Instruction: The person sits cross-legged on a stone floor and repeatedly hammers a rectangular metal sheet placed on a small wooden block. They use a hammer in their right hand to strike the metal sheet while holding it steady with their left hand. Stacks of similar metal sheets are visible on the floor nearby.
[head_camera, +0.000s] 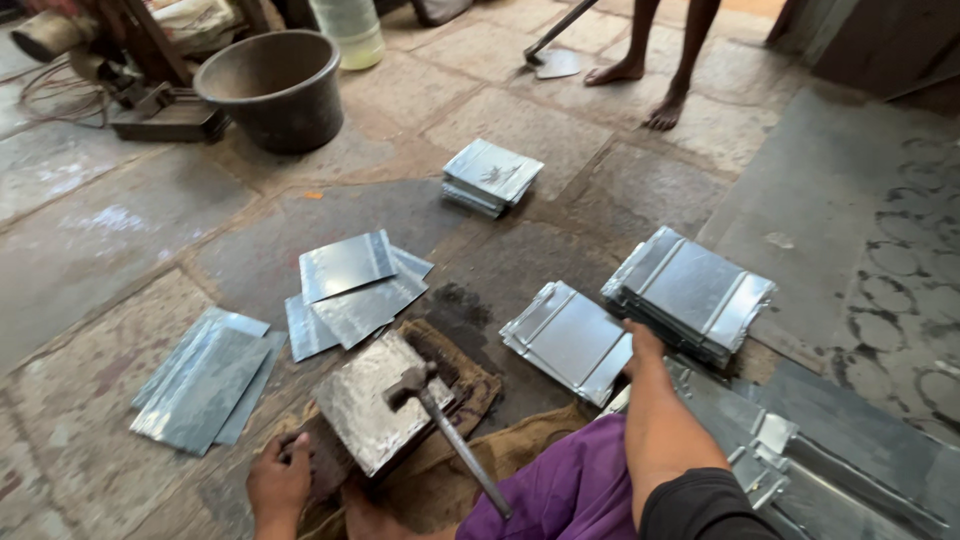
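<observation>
1. Down on the stone floor (90, 250), a person sits with a metal block (375, 400) on burlap sacking (470, 395) in front of them.
2. Left hand (278, 483) rests at the block's near-left edge, fingers curled against it; closed grip or not, cannot tell.
3. Right hand (642, 340) reaches out to the folded sheet-metal piece (570, 340) lying just right of the block; fingers touch its right edge, mostly hidden behind the wrist, so grip cannot be told.
4. Hammer (440, 415) lies unheld, head on the block, handle pointing toward the person's purple cloth (570, 490).
5. Stack of similar folded pieces (690, 290) sits just beyond the right hand, touching or nearly touching the single piece.
6. Flat sheets (355, 285) lie loosely piled beyond the block; another flat pile (205, 375) sits left of it.
7. Smaller stack (492, 175) lies farther out, well apart.
8. Dark round tub (275, 85) stands top left, beside a machine base (150, 100).
9. Another person's bare feet (640, 85) show at top, next to a tool head (555, 62) on the floor.
10. More bent metal parts (790, 450) lie at lower right.
</observation>
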